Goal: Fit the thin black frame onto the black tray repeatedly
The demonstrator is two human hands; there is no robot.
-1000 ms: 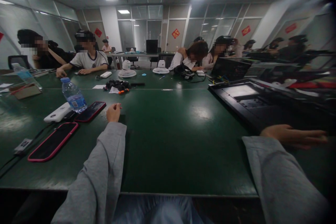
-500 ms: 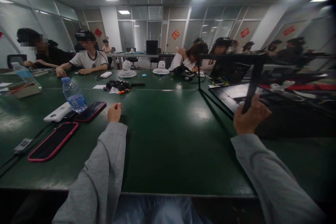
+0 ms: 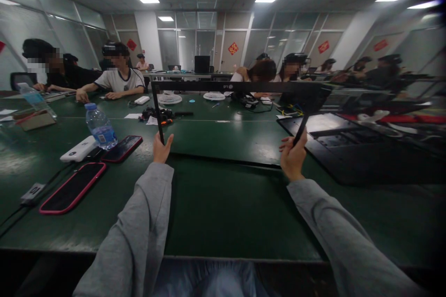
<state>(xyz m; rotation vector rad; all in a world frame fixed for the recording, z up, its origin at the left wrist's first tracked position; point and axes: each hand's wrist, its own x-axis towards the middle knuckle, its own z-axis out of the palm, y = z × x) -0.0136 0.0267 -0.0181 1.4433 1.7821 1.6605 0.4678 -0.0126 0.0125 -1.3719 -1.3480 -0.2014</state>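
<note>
A thin black monitor bezel [image 3: 205, 86] with an LG logo on its upper strip stands upright above the table, its middle hollow. My left hand [image 3: 161, 149] grips the bezel's left side near the lower corner, thumb pointing up. On the opposite side, my right hand [image 3: 293, 157] is closed round the lower right part, fingers wrapped over the strip. The bezel's lower strip runs between my hands, low over the green tabletop; whether it touches the surface I cannot tell.
Left of my left hand are a water bottle [image 3: 100, 130], a white power bank [image 3: 78, 148] and two phones, one a red-rimmed phone [image 3: 72, 189]. Black panels [image 3: 351, 144] lie at the right. Beyond are small white fans [image 3: 169, 99] and several seated people.
The bezel has swung from the right to in front of me, carried by my right hand moving left. My left hand, previously holding nothing visible, now grips its left side.
</note>
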